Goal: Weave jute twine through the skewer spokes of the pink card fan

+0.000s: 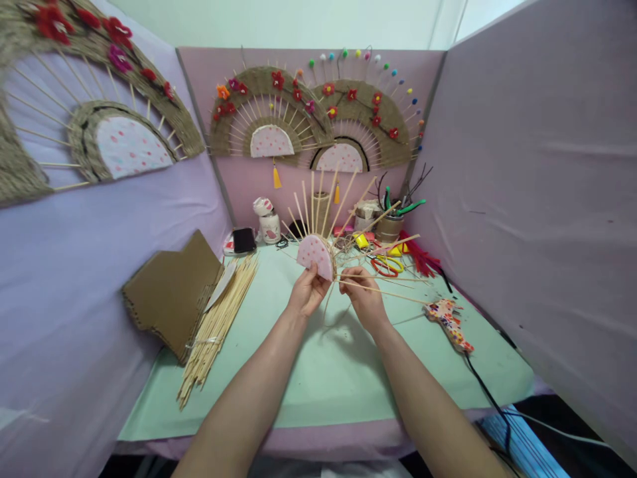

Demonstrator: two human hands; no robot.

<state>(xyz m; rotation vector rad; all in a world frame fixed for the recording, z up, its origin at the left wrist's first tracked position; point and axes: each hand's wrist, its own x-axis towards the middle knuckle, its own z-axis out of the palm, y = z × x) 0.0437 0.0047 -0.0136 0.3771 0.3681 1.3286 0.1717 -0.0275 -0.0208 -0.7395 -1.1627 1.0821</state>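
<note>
Above the middle of the table I hold up a half-round fan frame [315,255], its pink spotted base ringed by wooden sticks that spread outward. My left hand [309,290] grips the base at its lower edge, thumb on the front. At the right end of the base, my right hand [362,292] has its fingers pinched together by the lowest sticks. What lies between those fingertips is too small to make out; it may be twine. A loose strand of twine [326,309] hangs below the base.
Left lie a bundle of sticks [219,325] and brown cardboard [169,292]. A patterned glue gun [450,324] with a black cord rests at right. Scissors [387,267], red pipe cleaners [423,259] and a pot [389,229] of tools stand behind. Finished fans [271,99] hang on the walls.
</note>
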